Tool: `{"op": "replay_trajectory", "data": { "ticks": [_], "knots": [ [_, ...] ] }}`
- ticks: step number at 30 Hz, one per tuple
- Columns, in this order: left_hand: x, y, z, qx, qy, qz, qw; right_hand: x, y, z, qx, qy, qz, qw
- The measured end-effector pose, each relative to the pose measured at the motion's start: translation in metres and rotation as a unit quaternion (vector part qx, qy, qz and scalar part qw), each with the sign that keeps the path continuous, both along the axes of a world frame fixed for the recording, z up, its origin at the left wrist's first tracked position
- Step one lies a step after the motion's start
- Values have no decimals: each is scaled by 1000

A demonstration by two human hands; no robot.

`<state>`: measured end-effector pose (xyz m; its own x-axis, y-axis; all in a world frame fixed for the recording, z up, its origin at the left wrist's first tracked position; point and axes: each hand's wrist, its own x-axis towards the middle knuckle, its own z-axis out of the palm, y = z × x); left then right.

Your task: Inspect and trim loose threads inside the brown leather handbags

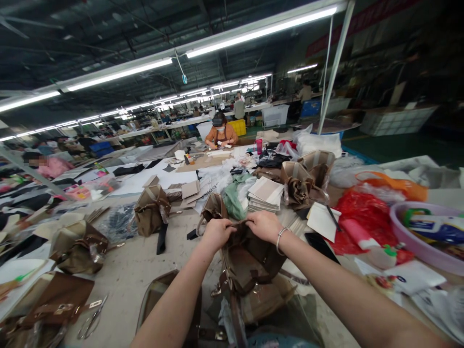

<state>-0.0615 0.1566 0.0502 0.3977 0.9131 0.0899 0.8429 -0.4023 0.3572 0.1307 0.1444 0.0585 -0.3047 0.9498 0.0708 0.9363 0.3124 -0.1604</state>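
Note:
A brown leather handbag [250,263] lies on the worktable [145,270] in front of me. My left hand [216,234] is closed on the bag's top edge at the left. My right hand [266,226], with a silver bracelet on the wrist, grips the same edge just to the right. Both hands pinch the bag's rim, knuckles up. Metal buckles hang from straps on the bag's lower front.
Other brown bags [151,209] lie left and behind, scissors [91,321] at lower left. A stack of beige cards [266,193], red plastic bags [362,212] and a pink basin [416,244] sit to the right. A seated person [221,133] works at the far end.

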Motion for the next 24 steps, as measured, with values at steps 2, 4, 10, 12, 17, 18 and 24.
{"op": "replay_trajectory", "data": {
  "ticks": [2,4,10,12,17,18,24],
  "knots": [
    [-1,2,-1,-6,8,-4,1000,0,0,0,-3,-1,0,1000],
    [-2,3,-1,-15,3,-14,1000,-2,0,-1,-9,-1,-1,1000],
    [-12,6,-1,-42,-56,-39,997,-8,3,-1,-12,-1,5,1000],
    [-14,5,1,-59,-63,-51,995,-10,3,0,-14,-1,8,1000],
    [-19,0,11,-87,-41,-63,993,-11,3,2,-22,-6,-6,1000],
    [-20,-2,12,-76,-26,-42,996,-11,3,2,-25,-4,-7,1000],
    [-14,-8,7,21,95,65,993,-12,2,-2,-22,7,-10,1000]
  ]
}}
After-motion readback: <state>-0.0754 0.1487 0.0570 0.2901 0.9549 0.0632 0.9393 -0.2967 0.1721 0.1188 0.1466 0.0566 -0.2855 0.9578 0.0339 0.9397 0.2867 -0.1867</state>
